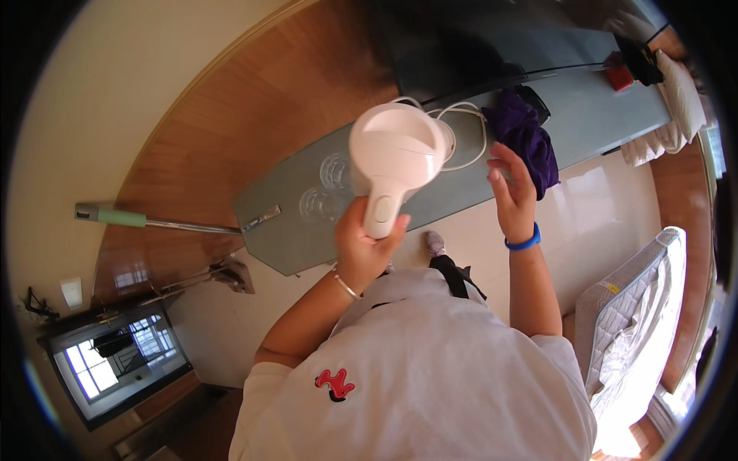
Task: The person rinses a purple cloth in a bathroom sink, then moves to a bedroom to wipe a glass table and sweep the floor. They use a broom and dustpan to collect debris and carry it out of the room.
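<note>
Over the grey desk (296,250), a white kettle (396,157) is held up by its handle (382,211) in the left hand (363,244), while the right hand (513,192), empty with fingers parted, hangs near a purple cloth (526,138) draped over the front edge.

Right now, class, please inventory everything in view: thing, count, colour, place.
Kettle: one, white, upper centre
Cord: one, white, beside kettle
Glasses: two, clear, left of kettle
Table: one, grey, beneath glasses
Cloth: one, purple, over table edge
Screen: one, black, behind table
Small item: one, red, table's right end
Pole: one, green and silver, left
Mattress: one, white and grey, lower right
Framed panel: one, dark-edged, lower left
Shirt: one, white, lower centre
Wristband: one, blue, right wrist
Left hand: one, bare, on kettle handle
Right hand: one, bare, left of cloth
</note>
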### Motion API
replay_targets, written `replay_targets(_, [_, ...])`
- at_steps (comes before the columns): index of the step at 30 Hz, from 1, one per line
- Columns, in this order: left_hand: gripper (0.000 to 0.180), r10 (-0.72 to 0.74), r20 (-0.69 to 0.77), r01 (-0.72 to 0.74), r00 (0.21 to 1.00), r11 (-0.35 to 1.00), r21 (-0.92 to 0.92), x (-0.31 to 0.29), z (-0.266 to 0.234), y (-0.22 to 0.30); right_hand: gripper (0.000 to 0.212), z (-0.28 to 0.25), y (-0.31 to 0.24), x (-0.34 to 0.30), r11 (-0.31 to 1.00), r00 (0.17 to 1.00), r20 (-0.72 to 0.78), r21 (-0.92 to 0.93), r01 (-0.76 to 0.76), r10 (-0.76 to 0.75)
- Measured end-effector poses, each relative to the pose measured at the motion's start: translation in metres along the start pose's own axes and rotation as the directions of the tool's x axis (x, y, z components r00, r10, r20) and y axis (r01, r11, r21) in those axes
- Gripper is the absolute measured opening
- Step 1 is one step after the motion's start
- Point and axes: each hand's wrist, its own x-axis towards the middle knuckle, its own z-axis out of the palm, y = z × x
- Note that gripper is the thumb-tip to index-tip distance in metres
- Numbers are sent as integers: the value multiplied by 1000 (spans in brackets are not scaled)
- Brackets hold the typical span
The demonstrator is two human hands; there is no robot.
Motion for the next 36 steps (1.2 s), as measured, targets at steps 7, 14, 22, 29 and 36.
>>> replay_targets(7, [48, 335, 338, -383, 880, 920, 85, 13, 105, -43, 105, 14, -41, 7, 994, 999, -20, -102, -41, 39])
replay_targets(14, [40, 241, 330, -302, 913, 941, 151, 24, 127, -66, 98, 15, -16, 62, 932, 962, 273, -348, 106, -7])
replay_targets(22, [24, 180, 424, -361, 887, 844, 396, 30, 49, -75, 105, 27, -42, 84, 737, 851, 525, -577, 353, 4])
replay_targets(29, [63, 184, 215, -282, 959, 564, 776, 19, -49, -107, 107, 37, -55, 100, 638, 775, 629, -624, 451, 67])
replay_targets(36, [62, 124, 279, -302, 952, 526, 795, 21, -58, -129, 107, 66, -74, 92, 513, 769, 623, -711, 481, 143])
